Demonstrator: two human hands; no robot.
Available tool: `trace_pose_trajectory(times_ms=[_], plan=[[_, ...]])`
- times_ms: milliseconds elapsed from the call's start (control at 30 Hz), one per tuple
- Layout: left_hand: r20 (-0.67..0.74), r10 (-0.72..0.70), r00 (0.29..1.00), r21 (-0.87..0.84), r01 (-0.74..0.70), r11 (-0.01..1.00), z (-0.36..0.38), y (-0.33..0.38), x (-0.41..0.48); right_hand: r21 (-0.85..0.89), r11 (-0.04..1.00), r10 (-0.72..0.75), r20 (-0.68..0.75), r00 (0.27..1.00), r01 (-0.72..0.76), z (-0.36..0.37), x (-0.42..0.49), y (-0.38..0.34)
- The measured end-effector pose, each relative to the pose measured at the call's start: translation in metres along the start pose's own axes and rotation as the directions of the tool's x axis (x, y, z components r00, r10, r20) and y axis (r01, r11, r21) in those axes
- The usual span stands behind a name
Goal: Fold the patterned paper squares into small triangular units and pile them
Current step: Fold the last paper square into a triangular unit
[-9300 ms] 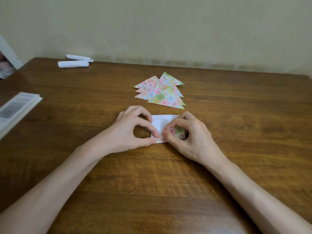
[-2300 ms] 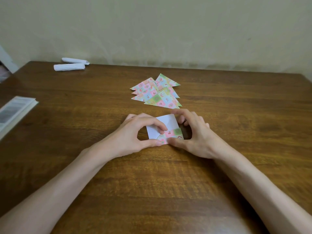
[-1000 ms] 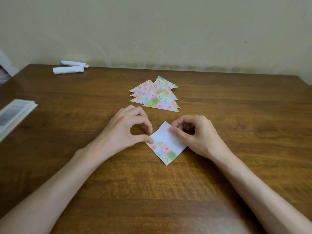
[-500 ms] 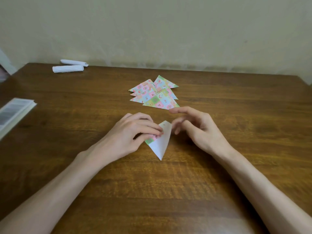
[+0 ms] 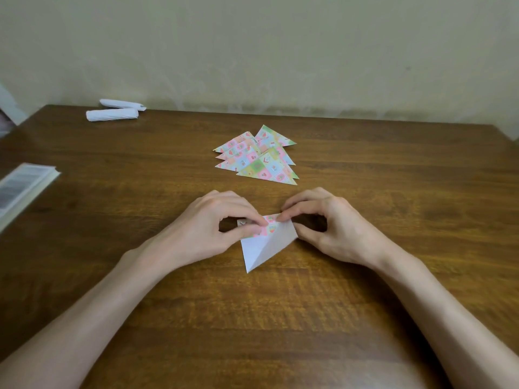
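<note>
Vs half a sec ago I see the right hand (image 5: 334, 228) back on the half-folded paper (image 5: 264, 245), thumb & index pinching its 2 o'clock corner; the left hand (image 5: 213, 228) thumb & index pinch the patterned top flap. Brown wood table (image 5: 365, 304), cream wall (image 5: 280, 51) behind, white rolls (image 5: 112, 114) at 10 o'clock, booklet (image 5: 22, 186) at 9. Paper lies mid-table, apart from the pile (image 5: 258, 158) at its 12, white tip pointing approx 7 o'clock, long axis 1–7.

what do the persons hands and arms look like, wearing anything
Nothing worn that shows. The left hand and the right hand are bare: no gloves, and no rings visible. The left forearm and the right forearm are bare to the frame edge, with no sleeves, watch or bracelets in view.
</note>
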State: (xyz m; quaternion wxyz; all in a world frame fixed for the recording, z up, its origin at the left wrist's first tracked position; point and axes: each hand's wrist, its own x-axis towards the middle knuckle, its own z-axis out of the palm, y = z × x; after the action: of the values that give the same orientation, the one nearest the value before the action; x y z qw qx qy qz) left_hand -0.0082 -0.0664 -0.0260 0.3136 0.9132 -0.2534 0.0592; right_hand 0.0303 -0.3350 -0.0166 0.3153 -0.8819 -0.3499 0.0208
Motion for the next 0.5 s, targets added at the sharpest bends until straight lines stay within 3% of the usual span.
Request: trace_pose_trajectory(times_ms=[267,500], plan=[[0.024,0.066,0.998,0.107,-0.068,0.992,-0.004,0.008,-0.004,-0.017,0.999,-0.036,-0.045,0.998,0.036,0.005,0.001,0.003],[-0.072,0.031,0.997,0.153,-0.020,0.988,0.002,0.005,-0.003,0.044,0.999,0.020,-0.093,0.996,-0.016,0.013,0.003,-0.001]])
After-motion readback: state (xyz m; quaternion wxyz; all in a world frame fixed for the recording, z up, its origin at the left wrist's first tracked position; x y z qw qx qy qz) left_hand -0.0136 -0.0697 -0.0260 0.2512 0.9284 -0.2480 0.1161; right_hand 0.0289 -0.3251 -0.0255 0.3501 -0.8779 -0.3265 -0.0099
